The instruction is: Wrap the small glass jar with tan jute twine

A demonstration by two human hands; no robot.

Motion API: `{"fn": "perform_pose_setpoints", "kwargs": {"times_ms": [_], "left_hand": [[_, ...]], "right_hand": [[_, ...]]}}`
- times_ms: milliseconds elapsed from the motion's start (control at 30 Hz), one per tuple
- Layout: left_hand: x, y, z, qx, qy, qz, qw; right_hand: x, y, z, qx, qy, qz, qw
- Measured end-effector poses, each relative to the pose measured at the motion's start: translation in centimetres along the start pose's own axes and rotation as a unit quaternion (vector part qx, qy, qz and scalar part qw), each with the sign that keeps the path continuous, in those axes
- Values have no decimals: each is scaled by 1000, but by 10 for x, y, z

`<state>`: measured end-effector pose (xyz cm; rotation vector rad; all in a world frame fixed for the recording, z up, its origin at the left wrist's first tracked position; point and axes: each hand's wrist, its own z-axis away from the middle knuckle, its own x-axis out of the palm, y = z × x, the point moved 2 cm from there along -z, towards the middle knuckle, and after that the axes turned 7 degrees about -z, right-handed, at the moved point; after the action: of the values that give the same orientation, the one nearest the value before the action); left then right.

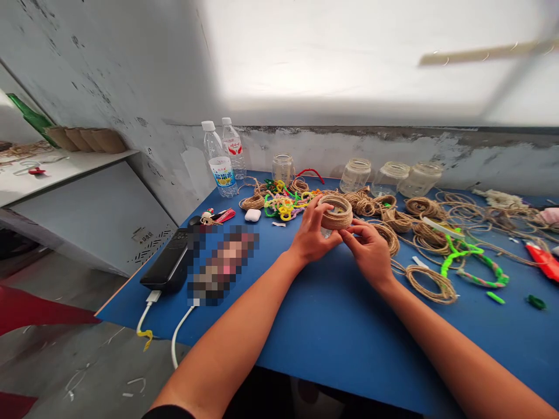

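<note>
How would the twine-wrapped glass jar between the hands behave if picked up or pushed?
The twine-wrapped glass jar would probably feel rigid, since glass shows below the wrapping, and fragile if dropped. The rough twine likely makes it less slippery than bare glass. Its round body could roll if laid on its side on the blue table.

From here I see a scuffed white plaster wall (105, 75) along the far side of the blue tabletop (332, 349), its upper part washed out by bright light. To my left, a white shelf (65, 177) juts out above a grey concrete floor (74, 355) with a red sheet (35, 311) on it.
</note>
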<state>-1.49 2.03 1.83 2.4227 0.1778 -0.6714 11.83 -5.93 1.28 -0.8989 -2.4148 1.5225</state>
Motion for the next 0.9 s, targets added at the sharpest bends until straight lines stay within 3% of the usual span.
{"fn": "perform_pose_setpoints", "kwargs": {"times_ms": [233,900], "left_hand": [[-1,0,0,24,-1,-14,1000],[-2,-1,-1,-1,-9,5,1000]], "right_hand": [[0,1,0,0,0,0,1000],[-1,0,0,4,-8,-1,1000]]}}
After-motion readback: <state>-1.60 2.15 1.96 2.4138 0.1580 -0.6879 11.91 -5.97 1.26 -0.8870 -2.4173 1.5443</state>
